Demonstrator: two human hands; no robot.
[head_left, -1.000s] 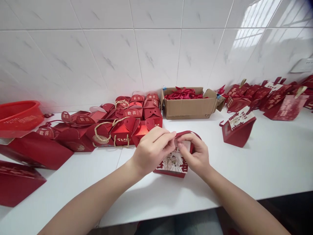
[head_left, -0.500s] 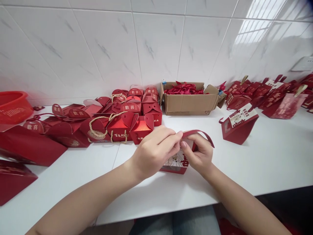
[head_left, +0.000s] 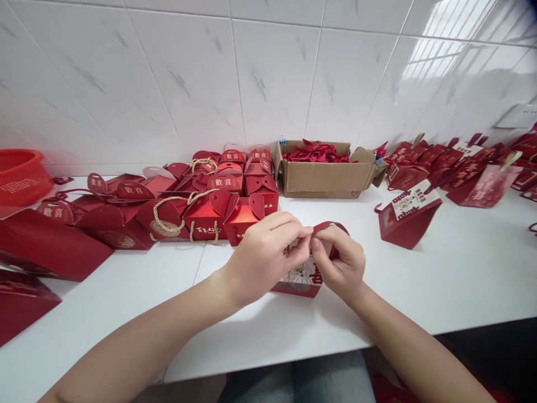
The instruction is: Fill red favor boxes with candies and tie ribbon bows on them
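Now, red gift box [head_left: 301, 275] sits in front of cardboard carton [head_left: 327, 182]. Left hand [head_left: 266, 254] pinched tight, ribbon [head_left: 323, 225] at fingertips; right hand [head_left: 343, 258] half-curled at box top, exact hold hidden. Ribbon arc smaller than 0.5 s ago; slack apparently drawn in.

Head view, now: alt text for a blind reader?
Left hand and right hand pinch a red ribbon at an illustrated gift box on a white table. Farther back: clustered red gift boxes and a cardboard box of crimson ribbons.
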